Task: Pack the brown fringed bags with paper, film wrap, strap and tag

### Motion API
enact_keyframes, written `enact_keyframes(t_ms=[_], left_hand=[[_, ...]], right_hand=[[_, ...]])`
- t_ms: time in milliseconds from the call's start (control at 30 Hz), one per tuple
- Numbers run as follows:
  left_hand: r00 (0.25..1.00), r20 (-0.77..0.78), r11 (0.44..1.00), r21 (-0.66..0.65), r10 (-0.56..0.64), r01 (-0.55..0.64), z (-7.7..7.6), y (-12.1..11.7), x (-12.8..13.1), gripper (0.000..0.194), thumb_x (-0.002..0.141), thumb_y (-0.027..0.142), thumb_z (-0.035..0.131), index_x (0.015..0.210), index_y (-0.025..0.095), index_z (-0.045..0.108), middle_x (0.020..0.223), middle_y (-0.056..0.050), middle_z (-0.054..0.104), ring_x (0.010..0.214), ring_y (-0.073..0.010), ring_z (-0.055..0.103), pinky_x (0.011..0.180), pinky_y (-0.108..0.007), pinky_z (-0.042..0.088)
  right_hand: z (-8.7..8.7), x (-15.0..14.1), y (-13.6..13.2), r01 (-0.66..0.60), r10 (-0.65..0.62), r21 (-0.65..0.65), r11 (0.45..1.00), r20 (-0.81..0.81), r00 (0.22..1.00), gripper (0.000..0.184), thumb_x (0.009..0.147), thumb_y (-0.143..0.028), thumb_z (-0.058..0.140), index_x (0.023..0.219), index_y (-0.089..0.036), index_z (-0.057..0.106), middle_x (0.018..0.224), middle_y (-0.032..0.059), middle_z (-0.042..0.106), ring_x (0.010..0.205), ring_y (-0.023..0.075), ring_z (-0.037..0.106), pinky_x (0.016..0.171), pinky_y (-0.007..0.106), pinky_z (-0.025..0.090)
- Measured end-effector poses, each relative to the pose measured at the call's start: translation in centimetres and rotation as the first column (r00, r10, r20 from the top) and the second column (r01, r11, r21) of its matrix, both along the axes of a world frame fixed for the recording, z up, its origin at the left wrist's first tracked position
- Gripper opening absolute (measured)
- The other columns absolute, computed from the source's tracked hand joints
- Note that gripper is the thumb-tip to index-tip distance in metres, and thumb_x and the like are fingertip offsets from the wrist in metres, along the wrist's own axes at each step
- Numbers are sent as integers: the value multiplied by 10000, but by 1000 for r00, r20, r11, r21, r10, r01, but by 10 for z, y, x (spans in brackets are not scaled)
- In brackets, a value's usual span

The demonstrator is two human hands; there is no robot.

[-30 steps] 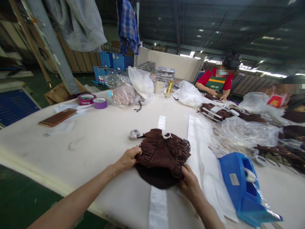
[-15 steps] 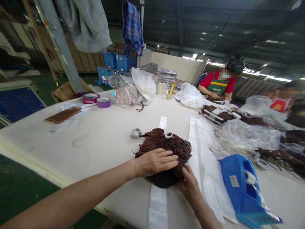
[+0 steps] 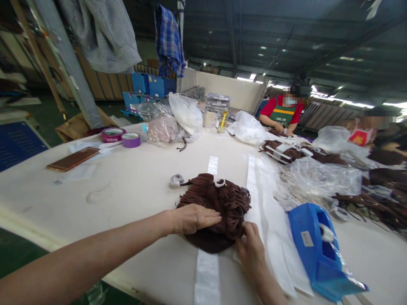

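A brown fringed suede piece (image 3: 219, 199) lies folded on the white table (image 3: 136, 182), over a white paper strip (image 3: 207, 271). My left hand (image 3: 192, 218) lies flat on its near part, fingers stretched out and pressing down. My right hand (image 3: 251, 245) is at the piece's right near edge, fingers curled and pinching the fringe. A white ring tag (image 3: 219, 182) and a small silver fitting (image 3: 176, 180) sit at the piece's far side.
A blue tape dispenser (image 3: 318, 250) stands to the right. White paper strips (image 3: 263, 199), clear plastic bags (image 3: 321, 180) and more brown pieces (image 3: 365, 199) lie beyond. Purple tape rolls (image 3: 122, 136) and a phone (image 3: 72, 159) lie at the left. A co-worker (image 3: 281, 114) sits at the far side.
My left hand left the piece's left edge, moved on top and now lies flat on it, drawn slightly back. My right hand stays at the right edge.
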State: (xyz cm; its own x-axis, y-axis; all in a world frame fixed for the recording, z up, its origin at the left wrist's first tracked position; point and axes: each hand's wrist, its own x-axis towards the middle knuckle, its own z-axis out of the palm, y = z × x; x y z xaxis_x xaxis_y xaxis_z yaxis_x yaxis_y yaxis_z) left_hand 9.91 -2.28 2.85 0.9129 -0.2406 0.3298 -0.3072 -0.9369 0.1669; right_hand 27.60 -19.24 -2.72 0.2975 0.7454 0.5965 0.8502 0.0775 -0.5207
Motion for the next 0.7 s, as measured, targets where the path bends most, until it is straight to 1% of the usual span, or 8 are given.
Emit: enact_keyframes(t_ms=[67,133,200,233,333,433,533,700], left_hand=[[999,44,999,34,23,-25,1,-4,0,357,869,82,350,1199,59,485,1156,-188,574,1102,-220,536,923,-317,464],[995,91,997,68,40,-46,-1,-7,-1,340,891,97,329,1188,60,491,1135,-182,588,1088,-216,546,916,-321,471],[990,127,993,99,55,-68,-4,-10,-2,333,900,104,322,1185,54,486,1133,-176,591,1088,-208,545,919,-315,471],[988,139,990,120,60,-77,-7,-11,-3,330,901,104,322,1183,49,485,1134,-174,590,1088,-205,545,918,-312,473],[975,206,969,214,79,-124,-18,-17,-3,309,892,89,332,1136,30,513,1113,-170,604,1056,-214,565,892,-316,493],[941,309,934,279,135,-225,-29,-25,-3,283,877,70,353,1077,20,547,1079,-176,620,1016,-240,588,853,-345,511],[915,358,911,285,186,-297,-38,-29,-6,284,871,58,361,1083,32,548,1097,-180,611,1045,-243,574,870,-368,501],[899,370,901,265,232,-342,-44,-23,-19,294,891,72,341,1108,52,538,1122,-165,602,1105,-240,533,919,-399,473]], right_hand=[[4,-12,-5,66,-80,102,993,142,987,230,740,-103,490,946,-200,519,924,79,540,889,220,507,749,372,443],[10,-25,-6,56,-113,171,984,346,932,253,767,-103,504,1005,-190,518,975,97,546,962,241,490,800,404,409],[16,-35,-3,25,-109,171,985,502,858,265,796,-85,475,1041,-171,523,982,106,563,977,241,498,814,406,396],[18,-38,0,19,-101,156,988,537,837,262,810,-77,449,1043,-164,529,977,108,573,968,236,506,816,405,394],[17,-38,8,7,-90,141,990,590,802,243,842,-75,378,975,-163,561,916,97,610,887,218,536,793,399,401],[12,-31,11,-61,-36,132,989,627,778,260,849,-86,352,918,-179,585,855,79,626,826,198,549,751,364,421],[11,-27,7,-99,13,113,989,593,805,253,844,-98,366,915,-175,596,851,90,615,796,187,549,698,330,442],[18,-30,2,-78,16,92,993,542,840,249,832,-77,387,910,-173,603,885,102,604,808,186,551,681,319,459]])
